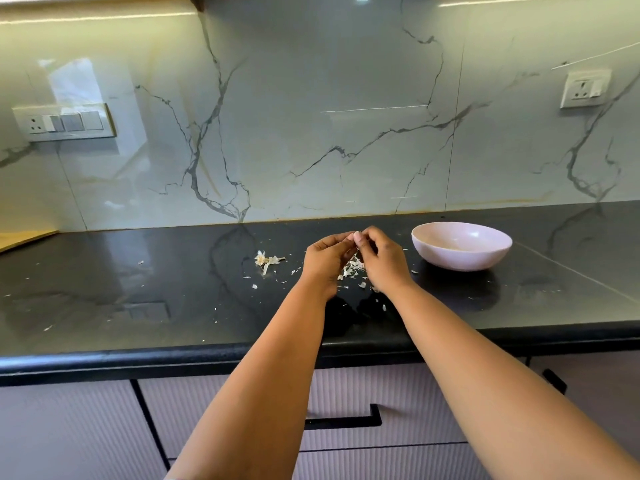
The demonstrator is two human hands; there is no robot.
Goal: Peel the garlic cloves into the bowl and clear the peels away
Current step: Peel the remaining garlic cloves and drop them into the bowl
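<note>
The fingers [360, 241] of both hands are curled together at their tips, and a small pale garlic clove [356, 234] is pinched between them above the black table [138, 306]. The left hand [327, 259] and the right hand [382, 259] are held touching at the fingertips, with both forearms stretched forward from the table's near edge. A loose heap of papery peels [351, 270] is seen on the table directly beneath the hands, and a smaller clump of peels with a stem [267, 260] lies at nine o'clock from them. Tiny flakes are scattered around. A pale pink bowl [460, 245] is set at three o'clock from the hands, near them but apart; its contents cannot be told.
</note>
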